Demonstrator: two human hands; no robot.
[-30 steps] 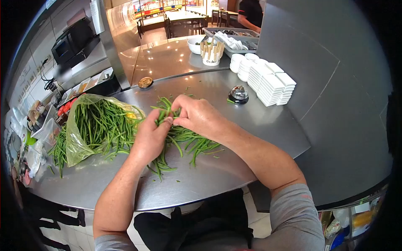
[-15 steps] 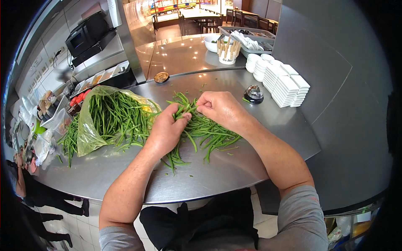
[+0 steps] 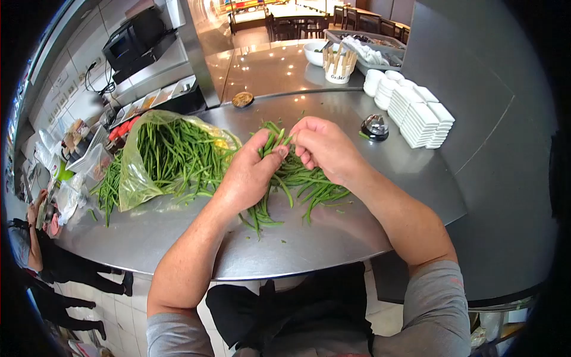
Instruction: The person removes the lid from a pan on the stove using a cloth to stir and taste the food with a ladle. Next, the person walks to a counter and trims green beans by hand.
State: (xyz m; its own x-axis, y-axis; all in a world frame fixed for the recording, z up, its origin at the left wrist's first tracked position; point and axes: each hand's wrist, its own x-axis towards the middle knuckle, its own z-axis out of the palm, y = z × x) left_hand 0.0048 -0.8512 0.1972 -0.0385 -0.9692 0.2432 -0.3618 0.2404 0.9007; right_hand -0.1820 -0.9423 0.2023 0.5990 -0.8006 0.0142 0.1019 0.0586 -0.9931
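My left hand [image 3: 248, 172] is closed round a small bunch of green beans [image 3: 276, 140], whose ends poke up past the thumb. Thumb and forefinger of my right hand [image 3: 324, 146] pinch at the tip of a bean from that bunch, just to its right. Beneath both hands lies a loose pile of green beans [image 3: 309, 180] on the steel counter [image 3: 309, 244]. To the left, a clear yellowish plastic bag [image 3: 134, 181] lies open on its side, full of more green beans [image 3: 178, 149].
Behind my hands stand a small bowl of brown food [image 3: 242, 99], a call bell [image 3: 375, 127], stacked white dishes [image 3: 419, 116] and a cup of wooden sticks [image 3: 339, 68]. A wall [image 3: 476, 178] rises at the right. Two people [image 3: 65, 256] stand at the far left.
The view has shifted, so the counter appears further right and higher. My right hand has moved slightly away from my left and come back to the bean tips. My left hand keeps its bunch.
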